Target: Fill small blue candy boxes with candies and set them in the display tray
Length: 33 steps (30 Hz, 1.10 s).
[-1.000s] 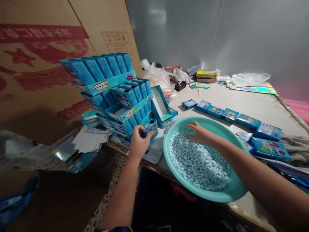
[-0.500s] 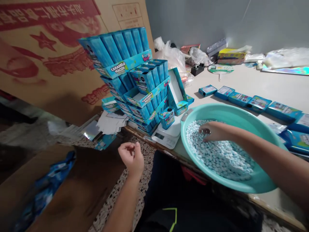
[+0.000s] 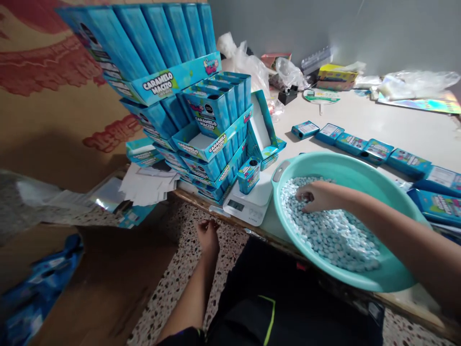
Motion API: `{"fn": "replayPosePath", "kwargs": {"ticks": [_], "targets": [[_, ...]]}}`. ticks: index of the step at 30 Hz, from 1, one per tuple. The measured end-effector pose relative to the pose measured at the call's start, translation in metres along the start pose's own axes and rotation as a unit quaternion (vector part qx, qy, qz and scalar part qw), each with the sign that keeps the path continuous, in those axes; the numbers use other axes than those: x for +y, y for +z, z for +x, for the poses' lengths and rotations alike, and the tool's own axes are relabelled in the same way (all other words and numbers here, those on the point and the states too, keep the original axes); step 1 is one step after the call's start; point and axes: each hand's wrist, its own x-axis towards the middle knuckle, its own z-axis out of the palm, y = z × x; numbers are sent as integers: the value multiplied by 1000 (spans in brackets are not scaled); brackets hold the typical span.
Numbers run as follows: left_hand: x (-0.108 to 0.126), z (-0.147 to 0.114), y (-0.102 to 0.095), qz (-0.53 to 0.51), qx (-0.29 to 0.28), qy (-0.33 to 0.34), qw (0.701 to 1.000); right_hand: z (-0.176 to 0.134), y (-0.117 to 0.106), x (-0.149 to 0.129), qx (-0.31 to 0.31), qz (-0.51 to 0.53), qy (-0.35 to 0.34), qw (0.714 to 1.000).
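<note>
My right hand [image 3: 317,196] is down among small white and pale blue candies [image 3: 334,235] in a turquoise basin [image 3: 382,283]. Its fingers curl over some of the candies, and the fingertips are partly hidden. My left hand [image 3: 208,235] hangs over the floor before the table edge, fingers curled in, with nothing visible in it. Between the hands a white digital scale [image 3: 241,211] sits at the table edge. On it stands a small blue candy box [image 3: 249,176], upright, with a dark round hole at its top.
Stacked display trays [image 3: 212,144] of blue boxes rise left of the scale. Several blue boxes [image 3: 378,151] lie in a row behind the basin. Plastic bags [image 3: 245,62] lie along the wall. At lower left an open carton [image 3: 108,288] holds blue packaging.
My left hand has dropped lower and turned, still curled. The view has shifted, bringing the stacked trays closer. My right hand stays in the candies.
</note>
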Motion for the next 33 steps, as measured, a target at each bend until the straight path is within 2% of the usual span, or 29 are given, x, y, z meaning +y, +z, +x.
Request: {"fn": "replayPosePath", "kwargs": {"ticks": [3, 6, 8, 9, 11, 12, 13, 15, 16, 19, 21, 23, 25, 27, 28, 30, 32, 33], "targets": [[9, -5, -4, 4, 41, 70, 997, 0, 1, 2, -4, -37, -15, 999], [37, -11, -20, 16, 77, 170, 982, -3, 0, 0, -35, -51, -14, 998], [67, -21, -26, 28, 37, 267, 963, -6, -2, -4, -57, -56, -15, 997], [85, -27, -25, 38, -3, 328, 944, -8, -3, -7, -58, -59, -18, 996], [123, -42, -10, 74, -113, 503, 854, -12, -1, -12, -28, -62, -29, 997], [140, -50, 3, 100, -142, 547, 819, -13, 2, -15, -2, -62, -34, 997], [155, -55, 19, 123, -150, 559, 806, -14, 6, -16, 23, -59, -36, 997], [175, -61, 52, 149, -149, 544, 812, -14, 17, -16, 60, -34, -40, 997], [180, -61, 67, 156, -146, 523, 825, -14, 23, -15, 66, -14, -45, 997], [176, -51, 97, 160, -151, 430, 876, -18, 36, -14, 51, 25, -80, 995], [170, -46, 104, 141, -157, 372, 904, -23, 37, -16, 29, 19, -113, 993], [170, -50, 103, 97, -157, 350, 918, -27, 33, -21, 14, 1, -147, 989], [182, -63, 100, 28, -142, 351, 925, -28, 27, -27, 12, -20, -169, 985], [203, -83, 101, -37, -138, 337, 931, -26, 20, -31, 4, -38, -186, 982], [215, -92, 104, -58, -160, 314, 934, -24, 17, -33, -3, -47, -196, 980], [236, -108, 118, -84, -267, 225, 933, -22, 13, -35, -11, -69, -210, 975], [248, -116, 137, -94, -380, 124, 912, -23, 11, -38, -15, -93, -208, 974], [249, -117, 148, -90, -416, 90, 901, -25, 9, -39, -18, -98, -199, 975]]}}
